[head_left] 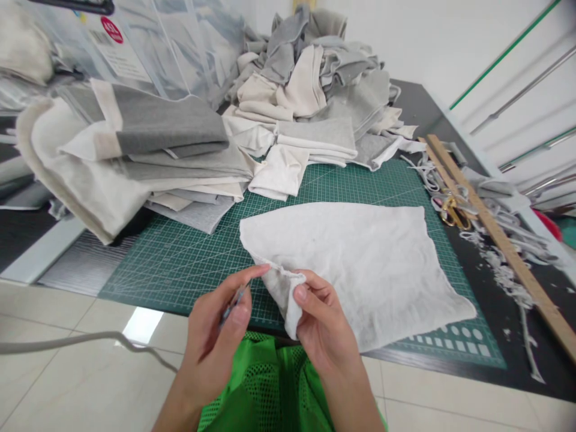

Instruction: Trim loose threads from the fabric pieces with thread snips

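small tool (234,305) in left hand (216,336) — blurred, unidentifiable

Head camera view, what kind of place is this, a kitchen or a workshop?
Likely a sewing or fabric-cutting workshop: a green cutting mat covers the table, folded cloth piles sit behind it, and scissors lie by a wooden ruler.
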`<state>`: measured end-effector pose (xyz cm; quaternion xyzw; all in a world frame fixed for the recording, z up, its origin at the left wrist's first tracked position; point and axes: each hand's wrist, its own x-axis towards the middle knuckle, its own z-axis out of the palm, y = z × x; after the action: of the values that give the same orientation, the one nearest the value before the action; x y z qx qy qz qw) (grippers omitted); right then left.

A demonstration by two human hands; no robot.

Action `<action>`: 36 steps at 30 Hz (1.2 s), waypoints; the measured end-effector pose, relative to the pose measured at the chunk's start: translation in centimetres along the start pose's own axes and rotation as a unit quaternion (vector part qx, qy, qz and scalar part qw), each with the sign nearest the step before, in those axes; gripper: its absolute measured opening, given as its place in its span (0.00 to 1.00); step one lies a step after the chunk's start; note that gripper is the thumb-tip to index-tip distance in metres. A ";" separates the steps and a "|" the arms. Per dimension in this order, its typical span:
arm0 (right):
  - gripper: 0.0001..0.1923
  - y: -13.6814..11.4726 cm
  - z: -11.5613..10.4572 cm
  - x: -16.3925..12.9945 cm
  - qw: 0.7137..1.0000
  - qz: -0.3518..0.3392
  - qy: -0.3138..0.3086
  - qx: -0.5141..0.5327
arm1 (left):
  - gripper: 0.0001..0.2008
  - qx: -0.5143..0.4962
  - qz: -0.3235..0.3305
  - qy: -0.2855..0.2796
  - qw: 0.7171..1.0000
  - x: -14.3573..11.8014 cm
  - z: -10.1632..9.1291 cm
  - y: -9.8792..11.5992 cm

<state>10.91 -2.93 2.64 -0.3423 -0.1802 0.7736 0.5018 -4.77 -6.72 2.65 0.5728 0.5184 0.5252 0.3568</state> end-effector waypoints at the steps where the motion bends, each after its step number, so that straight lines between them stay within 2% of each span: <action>1: 0.12 0.0 -0.1 0.0 1.000 0.003 -0.003 0.001 | 0.24 0.009 0.013 -0.011 1.000 0.2 -0.2 0.3; 4: 0.11 0.0 -0.1 0.0 1.000 0.011 -0.012 0.015 | 0.23 0.063 0.081 -0.066 0.993 1.1 -0.9 1.2; 8: 0.10 0.0 0.1 0.0 0.999 0.013 -0.026 0.030 | 0.20 0.159 0.148 -0.125 0.968 2.7 -1.6 1.5; 14: 0.10 -0.2 0.2 0.0 0.999 0.018 -0.017 0.034 | 0.19 0.250 0.239 -0.102 0.933 4.3 -1.8 1.0; 19: 0.10 -0.3 0.3 0.0 0.999 0.027 -0.012 0.040 | 0.19 0.257 0.253 -0.089 0.929 4.4 -1.5 0.0; 24: 0.10 -0.3 0.1 0.0 0.998 0.035 -0.009 0.048 | 0.19 0.270 0.256 -0.049 0.927 4.1 -1.0 -0.8; 36: 0.10 -0.4 0.2 -0.2 0.997 0.048 -0.009 0.058 | 0.17 0.283 0.272 -0.036 0.919 4.2 -1.0 -0.3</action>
<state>11.07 -2.87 3.12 -0.3137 -0.1232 0.8090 0.4816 -6.21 -2.71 3.53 0.7874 0.4565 0.4122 0.0417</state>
